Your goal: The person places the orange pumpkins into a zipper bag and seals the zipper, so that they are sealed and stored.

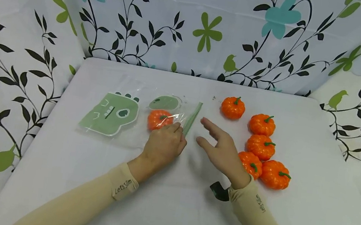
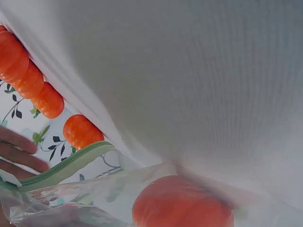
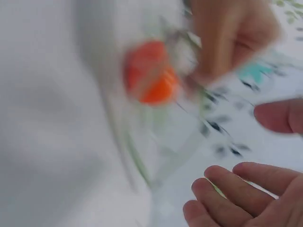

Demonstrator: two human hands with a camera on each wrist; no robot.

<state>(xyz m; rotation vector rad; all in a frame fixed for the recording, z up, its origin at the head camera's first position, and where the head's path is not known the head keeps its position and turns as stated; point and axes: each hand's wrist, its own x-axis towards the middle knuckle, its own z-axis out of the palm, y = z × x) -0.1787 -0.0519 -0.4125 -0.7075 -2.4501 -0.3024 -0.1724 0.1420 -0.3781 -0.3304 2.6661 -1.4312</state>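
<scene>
A clear zip bag [image 1: 126, 111] with a green cartoon print lies on the left part of the table. Inside it, near the mouth, is a small orange toy pumpkin [image 1: 157, 120]; the left wrist view shows this pumpkin [image 2: 182, 203] through the plastic. My left hand [image 1: 164, 144] pinches the bag's near edge beside the green zip strip [image 1: 193, 118]. To the right of that strip, my right hand [image 1: 221, 150] is held over the table with thumb and fingers apart, holding nothing. In the right wrist view its fingers [image 3: 236, 194] are extended, while the bag looks blurred.
Several more toy pumpkins [image 1: 260, 147] sit right of my right hand, most of them clustered together. One pumpkin [image 1: 233, 107] stands apart toward the back. A white cloth covers the table [image 1: 171, 210], and patterned curtains [image 1: 179, 21] hang behind it and at both sides.
</scene>
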